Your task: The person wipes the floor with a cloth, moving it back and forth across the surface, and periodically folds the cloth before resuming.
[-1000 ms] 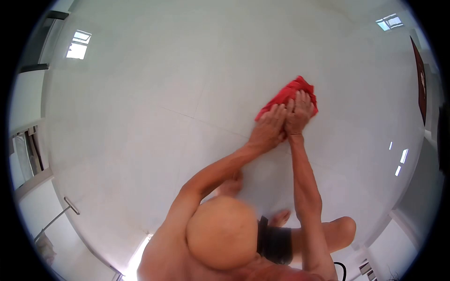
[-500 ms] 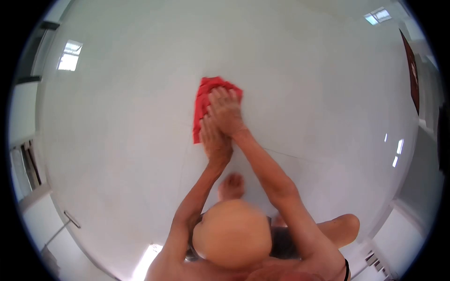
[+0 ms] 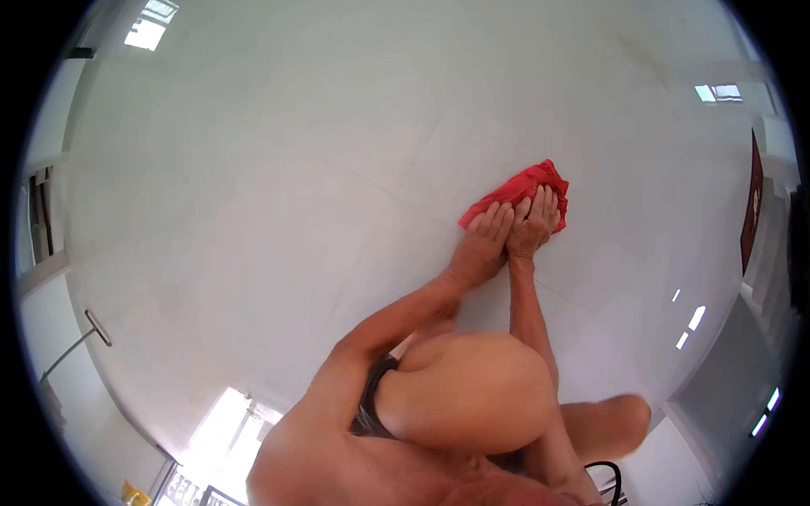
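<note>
A crumpled red cloth (image 3: 516, 187) lies on the pale glossy tiled floor (image 3: 253, 211), right of the view's centre. Pressed flat on its lower left edge is my left hand (image 3: 484, 246), fingers extended. My right hand (image 3: 533, 224) rests on the cloth's right part with its fingers stretched out. The two hands touch side by side. Under my palms and fingers part of the cloth is hidden.
My bent knee (image 3: 472, 388) fills the lower middle, close below my forearms. A T-shaped handle (image 3: 99, 328) stands by the left wall. A dark red panel (image 3: 753, 202) is at the right edge. Bright daylight comes from an opening at the lower left.
Both hands and the red cloth have moved to the right across the floor. The cloth now slants up to the right, and the view has shifted.
</note>
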Available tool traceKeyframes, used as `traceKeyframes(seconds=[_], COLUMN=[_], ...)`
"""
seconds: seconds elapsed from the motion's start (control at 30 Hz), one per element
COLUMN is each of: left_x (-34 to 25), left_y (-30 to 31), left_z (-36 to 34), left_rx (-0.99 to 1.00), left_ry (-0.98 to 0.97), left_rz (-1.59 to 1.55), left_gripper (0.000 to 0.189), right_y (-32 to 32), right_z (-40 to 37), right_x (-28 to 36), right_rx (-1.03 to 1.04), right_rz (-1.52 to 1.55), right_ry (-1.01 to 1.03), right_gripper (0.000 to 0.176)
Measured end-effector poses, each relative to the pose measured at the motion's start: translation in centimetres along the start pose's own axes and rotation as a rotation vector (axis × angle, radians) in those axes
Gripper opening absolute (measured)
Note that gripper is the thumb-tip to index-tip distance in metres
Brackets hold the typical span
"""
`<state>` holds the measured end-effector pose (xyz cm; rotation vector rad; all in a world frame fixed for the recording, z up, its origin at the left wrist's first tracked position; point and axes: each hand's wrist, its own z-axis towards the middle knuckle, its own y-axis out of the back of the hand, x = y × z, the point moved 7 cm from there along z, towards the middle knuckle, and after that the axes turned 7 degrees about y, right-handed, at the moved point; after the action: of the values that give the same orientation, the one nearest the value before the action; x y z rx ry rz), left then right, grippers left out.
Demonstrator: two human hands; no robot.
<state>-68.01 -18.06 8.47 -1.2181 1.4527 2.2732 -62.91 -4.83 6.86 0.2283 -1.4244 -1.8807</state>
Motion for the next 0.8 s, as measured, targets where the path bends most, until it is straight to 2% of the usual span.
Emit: traceKeyframes(seconds=[0.1,0.2,0.37,0.43,0.47,0.53,0.63,0.77,0.8], left_x=[-0.1,2.7,7.3,7.9,8.2,8.8,7.9,5.6,4.8], left_y=[1.9,2.7,8.2,10.1,10.3,10.6,9.3,7.3,5.9], left_z=[0.1,1.9,-1.0,-3.4,-5.1,-7.6,-8.7,-6.7,-5.5], left_rx=[-0.061,-0.087,-0.100,-0.206,-0.224,-0.263,-0.224,-0.085,-0.082], left_ry=[0.025,0.178,0.458,0.521,0.486,0.417,0.430,0.449,0.401], left_rz=[0.033,0.070,0.265,0.251,0.290,0.373,0.426,0.262,0.241], left_gripper=[0.081,0.083,0.090,0.084,0.083,0.080,0.076,0.076,0.076], right_y=[1.1,-1.6,-4.1,-3.8,-3.2,-2.7,-1.9,-1.6,-2.0], right_z=[1.0,4.4,4.1,2.6,1.5,-0.9,-2.6,-2.3,-1.7], right_x=[2.5,5.9,16.5,20.0,20.6,21.5,19.7,15.5,12.9], right_rx=[-0.030,0.004,0.066,0.152,0.167,0.198,0.199,0.177,0.155], right_rz=[0.052,0.121,0.293,0.418,0.420,0.429,0.400,0.215,0.189], right_ry=[0.047,0.184,0.424,0.478,0.483,0.497,0.533,0.451,0.445], right_gripper=[0.043,0.044,0.045,0.045,0.046,0.047,0.048,0.048,0.048])
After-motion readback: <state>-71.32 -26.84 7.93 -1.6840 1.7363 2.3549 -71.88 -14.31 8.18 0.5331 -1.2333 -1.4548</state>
